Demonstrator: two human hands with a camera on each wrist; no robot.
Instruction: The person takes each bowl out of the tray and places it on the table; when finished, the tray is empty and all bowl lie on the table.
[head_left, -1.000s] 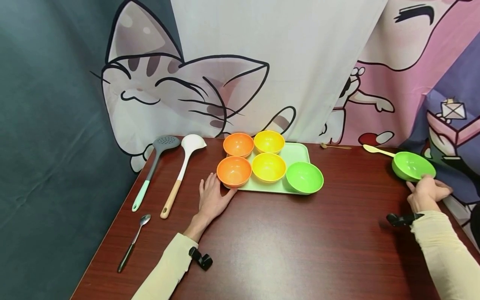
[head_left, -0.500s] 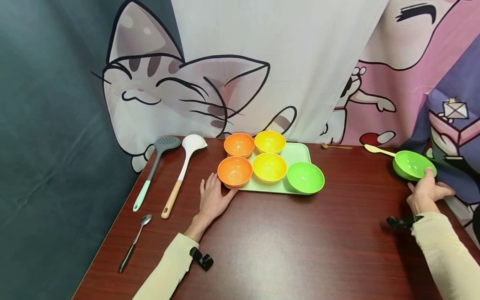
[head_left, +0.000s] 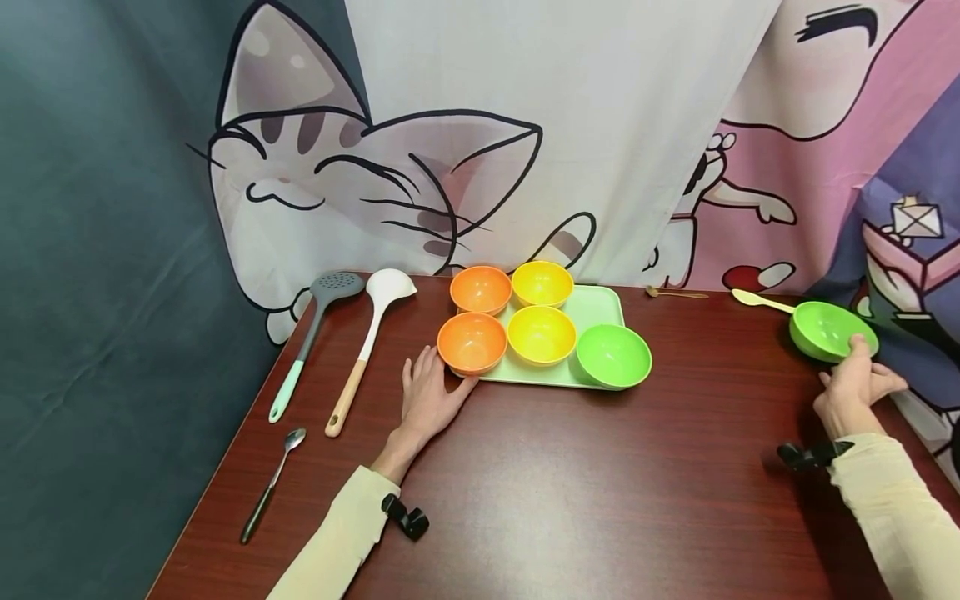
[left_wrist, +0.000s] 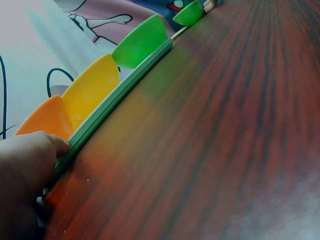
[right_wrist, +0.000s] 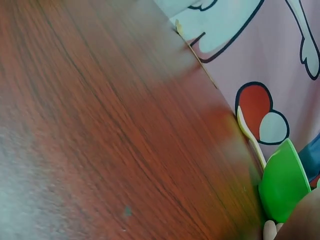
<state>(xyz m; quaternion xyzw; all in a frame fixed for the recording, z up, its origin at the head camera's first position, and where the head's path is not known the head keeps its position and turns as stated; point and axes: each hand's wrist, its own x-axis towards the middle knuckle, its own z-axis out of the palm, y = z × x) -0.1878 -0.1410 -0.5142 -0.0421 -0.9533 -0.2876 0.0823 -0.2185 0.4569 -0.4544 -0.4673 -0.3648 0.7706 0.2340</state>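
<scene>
In the head view, my right hand (head_left: pixel 851 392) grips the near right rim of a green bowl (head_left: pixel 821 323) at the table's far right, thumb over the rim. The right wrist view shows this bowl (right_wrist: pixel 282 185) with only a little of the hand. My left hand (head_left: pixel 429 396) touches the near left corner of a pale green tray (head_left: pixel 596 304), fingers fairly straight beside the front orange bowl (head_left: pixel 471 340). Its thumb (left_wrist: pixel 60 145) lies along the tray's front edge. The tray bears another orange bowl (head_left: pixel 480 287), two yellow bowls (head_left: pixel 542 333) and a second green bowl (head_left: pixel 613 357).
To the left lie a grey slotted turner (head_left: pixel 315 325), a white ladle (head_left: pixel 371 325) with a wooden handle, and a small spoon (head_left: pixel 273 483). At the back right are a thin brown spoon (head_left: pixel 675 293) and a pale yellow utensil (head_left: pixel 757 301) beside the held bowl. A printed curtain (head_left: pixel 637 125) hangs behind.
My right thumb has come up over the rim of the far-right green bowl. The left hand, the tray and its bowls hold their places; the view has shifted slightly.
</scene>
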